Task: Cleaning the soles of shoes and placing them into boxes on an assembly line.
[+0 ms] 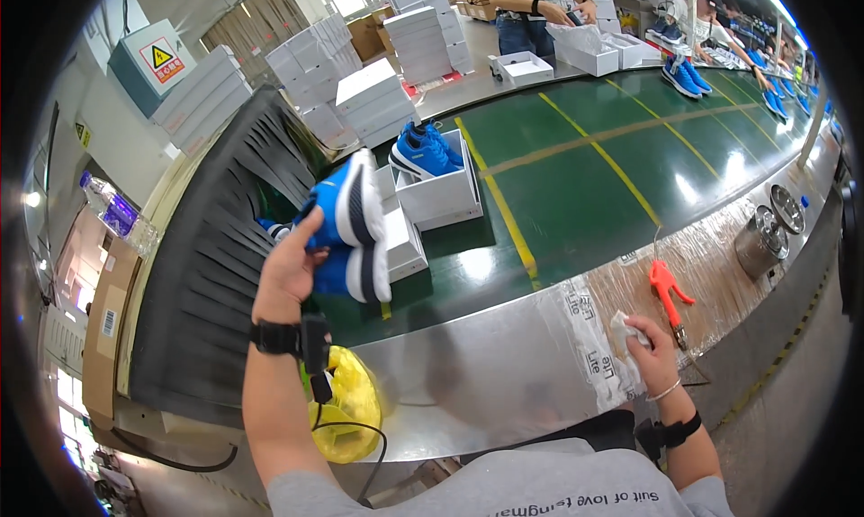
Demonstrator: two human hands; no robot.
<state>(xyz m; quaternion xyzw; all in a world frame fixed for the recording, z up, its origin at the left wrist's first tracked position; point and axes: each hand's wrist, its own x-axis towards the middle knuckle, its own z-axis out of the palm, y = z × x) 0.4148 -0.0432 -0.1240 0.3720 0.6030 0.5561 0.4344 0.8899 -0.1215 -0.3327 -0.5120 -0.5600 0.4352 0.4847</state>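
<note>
**A:** Start close in. What is your right hand (650, 355) doing?

**B:** Your right hand rests on the metal ledge (486, 373) at the near edge of the belt, fingers curled down on a small white cloth (627, 330). The grip looks loose and narrow, more a press than a fist. Just beside it, toward the belt, lies an orange air gun (668, 287), untouched.

**A:** And your left hand (290, 269)?

**B:** Raised above the belt. Your fingers are wrapped round a pair of blue shoes (353, 229) with white soles, held together with the soles facing you. The hand is closed firmly on them, thumb toward you, and they hang clear of the green conveyor belt (576, 175). A black band sits on that wrist, and below your forearm a yellow bag (353, 407) hangs at the ledge.

**A:** What lies past the shoes?

**B:** Just behind them, on the belt, a white box lid (403, 242), and next to it an open white shoebox (443, 188) holding another blue pair (423, 151). To your left a black slatted curtain (211, 265) covers the belt's mouth, with stacked white boxes (378, 94) beyond.

**A:** Farther still?

**B:** Another person (533, 8) stands at the far side of the belt, hands at an open white box. More blue shoes (684, 76) lie on the belt to the right.
</note>
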